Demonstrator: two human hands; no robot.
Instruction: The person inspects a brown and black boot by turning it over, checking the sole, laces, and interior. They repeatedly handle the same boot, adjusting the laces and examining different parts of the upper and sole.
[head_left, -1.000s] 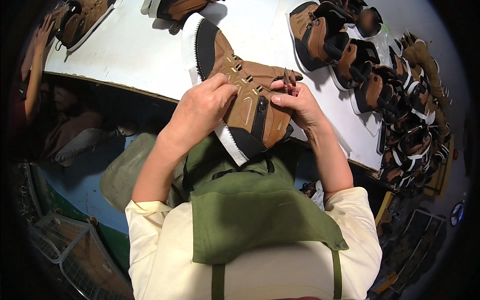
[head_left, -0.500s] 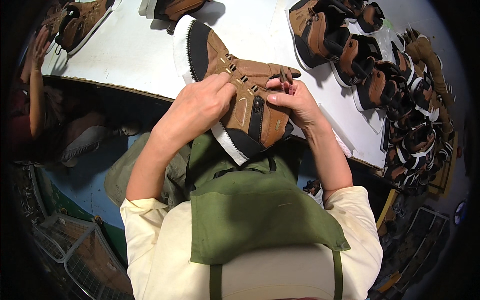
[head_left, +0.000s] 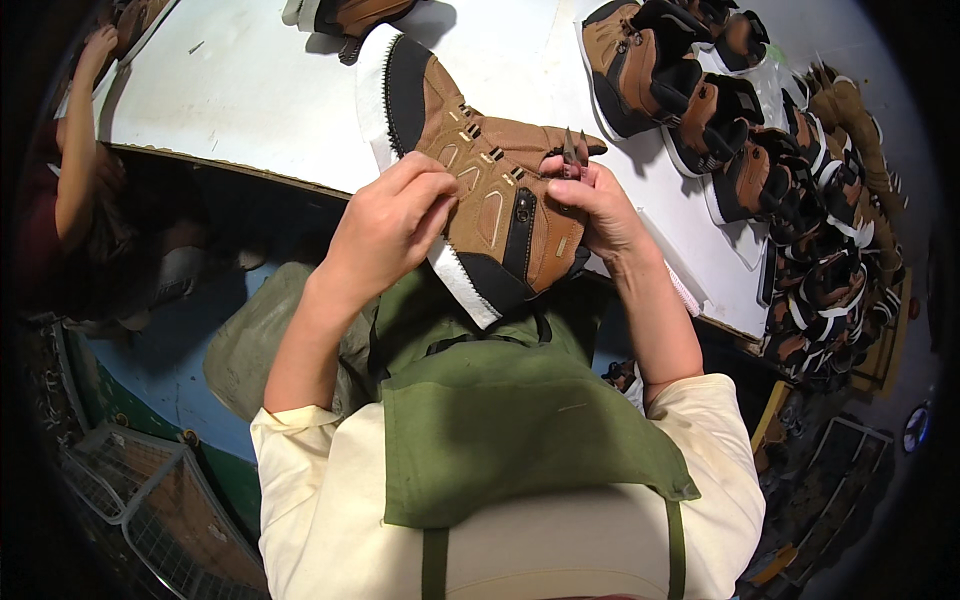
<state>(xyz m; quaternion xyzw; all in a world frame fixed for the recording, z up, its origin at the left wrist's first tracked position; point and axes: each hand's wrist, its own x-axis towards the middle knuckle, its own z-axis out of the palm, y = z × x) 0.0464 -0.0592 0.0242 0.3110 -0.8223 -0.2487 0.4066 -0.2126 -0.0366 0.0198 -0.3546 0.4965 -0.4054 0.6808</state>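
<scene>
A brown and black lace-up boot with a white sole is held tilted above my lap, its toe pointing up and away to the left. My right hand grips it by the ankle collar. That same hand also holds a pair of small thread snips, their two pointed blades sticking up past the fingers. Beside the boot's side panel is my left hand, its thumb and fingers pinched together. Whatever those fingertips may hold is too small to make out.
A white worktable spreads ahead. More brown boots crowd its right side, heaped thickly toward the edge. Another shoe lies at the far edge. At the left, a co-worker's arm reaches over the table. A green apron covers my lap.
My left hand has drawn back slightly from the boot's lacing toward its side. The boot has shifted a little to the right. At the left, the co-worker's hand and shoe have moved away.
</scene>
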